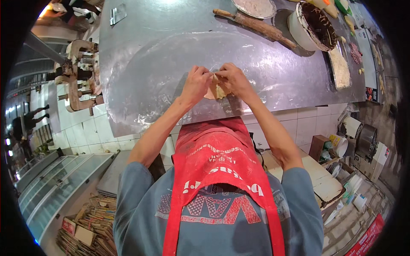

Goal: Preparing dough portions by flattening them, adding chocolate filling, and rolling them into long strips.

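Observation:
Near the front edge of a flour-dusted metal table (149,85), a tan, pleated piece of dough (218,91) lies between my hands. Its upper edge is pinched by the fingers of my left hand (197,82). From the other side my right hand (235,80) pinches the same edge, with the two sets of fingertips almost meeting. Both hands are closed. My fingers partly cover the dough's far side, so whether anything is inside cannot be seen.
Beyond my hands lie a wooden rolling pin (258,26), a round dish of flour (255,6) and a chocolate-smeared white tub (305,32). A tray of pale crumbs (340,66) sits at the right. A clamp-like machine (79,74) adjoins the table's left edge.

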A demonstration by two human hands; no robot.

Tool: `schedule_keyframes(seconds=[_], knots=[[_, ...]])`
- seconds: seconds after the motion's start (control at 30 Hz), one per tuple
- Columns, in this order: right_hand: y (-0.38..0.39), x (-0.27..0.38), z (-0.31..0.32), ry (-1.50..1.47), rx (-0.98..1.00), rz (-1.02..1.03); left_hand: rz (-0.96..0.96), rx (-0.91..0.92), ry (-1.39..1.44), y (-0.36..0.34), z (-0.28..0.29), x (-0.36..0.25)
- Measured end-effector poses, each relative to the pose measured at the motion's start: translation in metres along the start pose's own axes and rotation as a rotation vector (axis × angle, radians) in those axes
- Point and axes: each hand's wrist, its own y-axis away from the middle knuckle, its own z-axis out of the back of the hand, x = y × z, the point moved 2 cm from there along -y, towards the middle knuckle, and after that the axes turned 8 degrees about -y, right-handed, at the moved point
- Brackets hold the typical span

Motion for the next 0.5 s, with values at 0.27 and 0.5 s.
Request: schedule_keyframes(seconds=[0.27,0.5], knots=[[0.001,-0.004,0.001,-0.013,0.077,0.010,-0.041,0.067,-0.132,-0.001,-0.004,-0.005],[0.048,-0.007,-0.016,0.222,-0.028,0.366,-0.203,-0.008,-0.295,0.039,-0.011,-0.028]])
